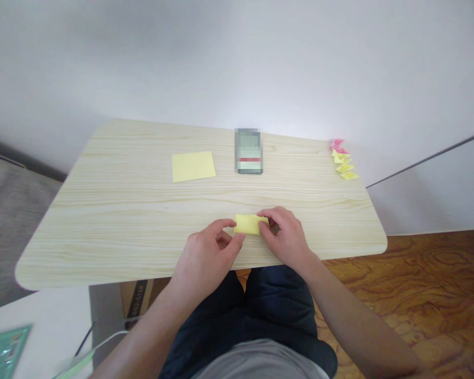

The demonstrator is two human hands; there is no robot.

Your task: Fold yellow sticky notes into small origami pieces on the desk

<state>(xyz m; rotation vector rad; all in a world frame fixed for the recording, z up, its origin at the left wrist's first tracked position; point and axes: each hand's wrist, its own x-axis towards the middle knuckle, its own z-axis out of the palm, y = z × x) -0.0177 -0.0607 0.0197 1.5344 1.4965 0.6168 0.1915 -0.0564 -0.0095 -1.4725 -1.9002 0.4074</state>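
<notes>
A small folded yellow paper lies on the light wooden table near its front edge. My left hand pinches the paper's left end between thumb and fingers. My right hand presses on its right end, with the fingers curled over the top edge. Both hands rest on the tabletop.
A flat yellow square sheet lies further back to the left. A blurred phone-sized object sits at the back middle. Several small folded yellow pieces and a pink one are at the back right corner. A white surface is at lower left.
</notes>
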